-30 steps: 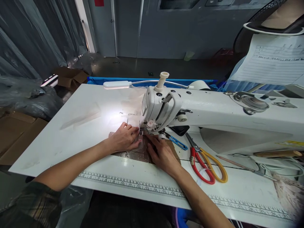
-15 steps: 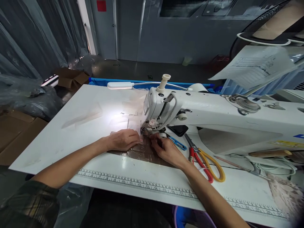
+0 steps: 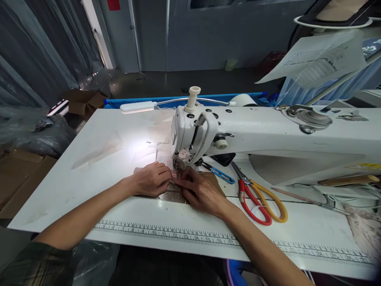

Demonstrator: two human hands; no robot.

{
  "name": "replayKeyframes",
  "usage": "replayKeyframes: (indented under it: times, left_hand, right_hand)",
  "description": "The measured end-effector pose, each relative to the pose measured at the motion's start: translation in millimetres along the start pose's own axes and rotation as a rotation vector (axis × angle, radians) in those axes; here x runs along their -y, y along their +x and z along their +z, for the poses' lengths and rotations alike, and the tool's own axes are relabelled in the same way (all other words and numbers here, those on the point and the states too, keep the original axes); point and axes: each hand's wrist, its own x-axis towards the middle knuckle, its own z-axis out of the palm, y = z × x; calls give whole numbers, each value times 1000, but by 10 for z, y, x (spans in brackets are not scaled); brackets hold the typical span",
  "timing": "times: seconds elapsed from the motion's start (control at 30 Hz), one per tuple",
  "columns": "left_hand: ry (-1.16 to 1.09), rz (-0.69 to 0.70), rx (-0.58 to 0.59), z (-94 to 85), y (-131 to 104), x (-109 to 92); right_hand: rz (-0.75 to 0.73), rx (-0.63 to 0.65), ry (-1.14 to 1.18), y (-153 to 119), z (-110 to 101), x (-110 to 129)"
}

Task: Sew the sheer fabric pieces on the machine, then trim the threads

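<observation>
A thin, shiny brown sheet [image 3: 175, 196] lies on the table at the needle area of a white sewing machine [image 3: 190, 129]. On its left part rests my left hand [image 3: 152, 179], fingers closed together and pressing on the sheet's edge. My right hand [image 3: 203, 191] is just right of the needle, with bent fingers on the sheet and the forefinger reaching toward my left fingertips. The two hands nearly meet in front of the presser foot. A pale sheer piece [image 3: 163, 153] extends behind them under the lamp light. My fingers hide the exact grip points.
Blue thread snips [image 3: 220, 174] and scissors with red and yellow handles [image 3: 258, 194] lie right of the hands. A ruler strip [image 3: 178, 235] runs along the front edge. A lamp [image 3: 138, 107] reaches over the table. Cardboard boxes [image 3: 24, 178] stand left.
My right hand has moved left and closer to my left hand, its forefinger now near the left fingertips. The view has shifted a little. My left hand stays on the sheet.
</observation>
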Motion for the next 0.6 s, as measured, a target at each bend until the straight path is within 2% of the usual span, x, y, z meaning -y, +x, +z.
replayKeyframes:
  times: [0.1,0.2,0.4,0.6]
  left_hand:
    - [125,97,17,3,-12,8]
    - [174,150,-16,9,-13,13]
    - [198,190,-117,25,-10,4]
    - [200,206,-124,43,-12,9]
  right_hand:
    - [-35,-4,34,-6,-32,16]
    - [-61,-19,26,0,-55,29]
    - [-79,-52,-11,19,-91,51]
    - [-74,-50,-12,1,-50,39]
